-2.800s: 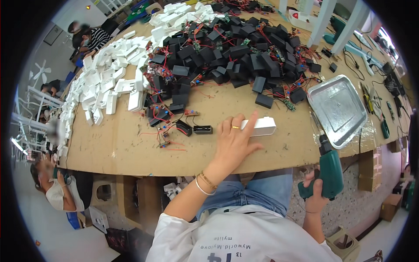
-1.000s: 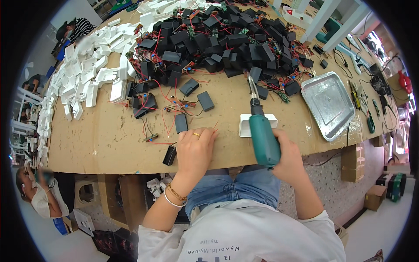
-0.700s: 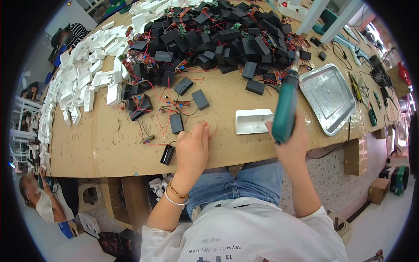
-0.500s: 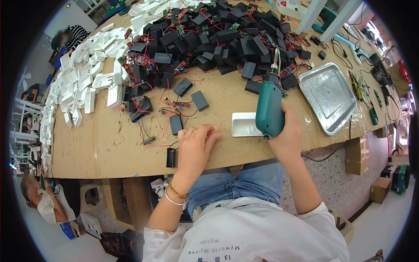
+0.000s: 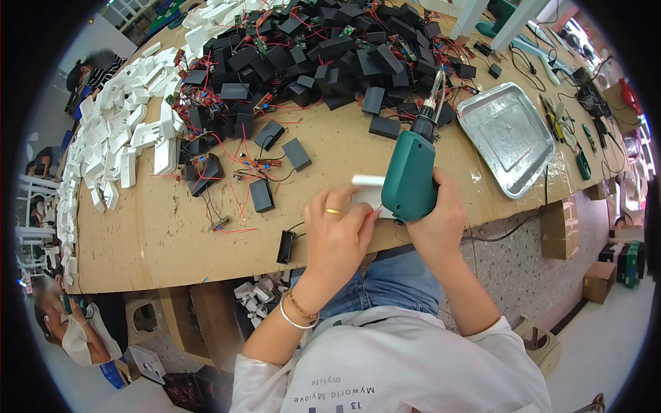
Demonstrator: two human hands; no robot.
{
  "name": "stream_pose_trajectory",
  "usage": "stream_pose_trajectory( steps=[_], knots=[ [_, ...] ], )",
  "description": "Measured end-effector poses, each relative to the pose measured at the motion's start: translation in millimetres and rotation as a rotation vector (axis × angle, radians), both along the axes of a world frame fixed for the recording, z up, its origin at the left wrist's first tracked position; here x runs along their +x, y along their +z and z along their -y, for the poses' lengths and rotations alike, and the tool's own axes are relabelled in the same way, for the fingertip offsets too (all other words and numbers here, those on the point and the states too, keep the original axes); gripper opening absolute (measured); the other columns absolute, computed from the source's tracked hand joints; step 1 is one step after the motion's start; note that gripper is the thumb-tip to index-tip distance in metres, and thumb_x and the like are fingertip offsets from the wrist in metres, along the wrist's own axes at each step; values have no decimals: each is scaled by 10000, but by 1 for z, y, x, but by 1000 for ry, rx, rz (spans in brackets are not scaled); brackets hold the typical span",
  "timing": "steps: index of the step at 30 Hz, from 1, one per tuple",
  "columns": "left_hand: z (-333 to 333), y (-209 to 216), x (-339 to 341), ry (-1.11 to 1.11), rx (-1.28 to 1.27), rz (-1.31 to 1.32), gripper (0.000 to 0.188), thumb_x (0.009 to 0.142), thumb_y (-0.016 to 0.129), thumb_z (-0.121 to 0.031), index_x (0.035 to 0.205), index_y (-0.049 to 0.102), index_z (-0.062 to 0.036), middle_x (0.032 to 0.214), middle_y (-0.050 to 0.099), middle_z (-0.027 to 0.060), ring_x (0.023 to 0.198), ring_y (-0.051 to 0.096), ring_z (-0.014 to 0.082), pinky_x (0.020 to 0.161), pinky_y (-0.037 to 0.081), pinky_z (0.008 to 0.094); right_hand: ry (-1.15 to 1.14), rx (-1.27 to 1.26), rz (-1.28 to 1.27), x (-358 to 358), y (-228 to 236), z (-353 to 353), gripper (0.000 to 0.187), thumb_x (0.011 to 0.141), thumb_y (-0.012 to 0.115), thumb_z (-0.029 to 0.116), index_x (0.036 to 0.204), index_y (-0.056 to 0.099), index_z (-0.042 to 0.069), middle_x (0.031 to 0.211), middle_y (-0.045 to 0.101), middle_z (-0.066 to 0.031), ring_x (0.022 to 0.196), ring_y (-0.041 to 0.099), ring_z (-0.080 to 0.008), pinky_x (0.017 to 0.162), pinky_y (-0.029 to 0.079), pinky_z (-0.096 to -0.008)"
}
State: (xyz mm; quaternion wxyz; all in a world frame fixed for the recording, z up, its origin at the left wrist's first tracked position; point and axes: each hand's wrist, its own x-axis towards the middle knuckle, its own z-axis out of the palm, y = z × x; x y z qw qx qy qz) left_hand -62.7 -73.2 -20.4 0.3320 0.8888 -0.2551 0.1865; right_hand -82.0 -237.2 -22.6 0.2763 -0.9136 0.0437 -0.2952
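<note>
My left hand [image 5: 337, 230] is closed, fingertips pinched on thin red wires [image 5: 377, 208] at the near left side of a white plastic housing [image 5: 370, 180]. The fingers hide whatever the wires join. A black battery box [image 5: 285, 246] lies left of this hand, and its dark lead runs under the palm. My right hand [image 5: 441, 220] is wrapped round the grip of a green soldering gun [image 5: 410, 172]. Its long metal tip [image 5: 435, 89] points away from me, toward the black pile. The gun's body covers part of the white housing.
A heap of black boxes [image 5: 337, 51] with red wires and small boards covers the far middle. White housings [image 5: 127, 131] are piled at the left. A metal tray [image 5: 509, 138] lies right, with pliers [image 5: 553, 120] beyond it. Other people [image 5: 79, 323] sit at the left.
My left hand has moved right with the red wires, up to the white housing, and the battery box has been drawn along. The housing now looks tilted. The right hand still grips the soldering gun.
</note>
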Motion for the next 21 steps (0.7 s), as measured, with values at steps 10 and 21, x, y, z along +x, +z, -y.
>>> stream_pose_trajectory(
  steps=[10, 21],
  knots=[
    [15, -23, 9, -175, 105, 11, 111, 772, 695, -77, 792, 615, -3, 1392, 457, 107, 1259, 425, 364, 992, 400, 473, 57, 257, -160, -15, 12, 11, 593, 697, 816, 64, 1201, 509, 6, 953, 647, -122, 827, 655, -197, 705, 514, -311],
    [37, -21, 11, -110, 18, 90, 132, 774, 706, -67, 807, 579, -55, 1279, 548, 72, 1183, 471, 315, 1012, 322, 453, -130, 475, 37, -73, 11, 39, 411, 817, 714, -3, 1159, 486, 8, 935, 605, -70, 780, 568, -114, 712, 479, -260]
  ],
)
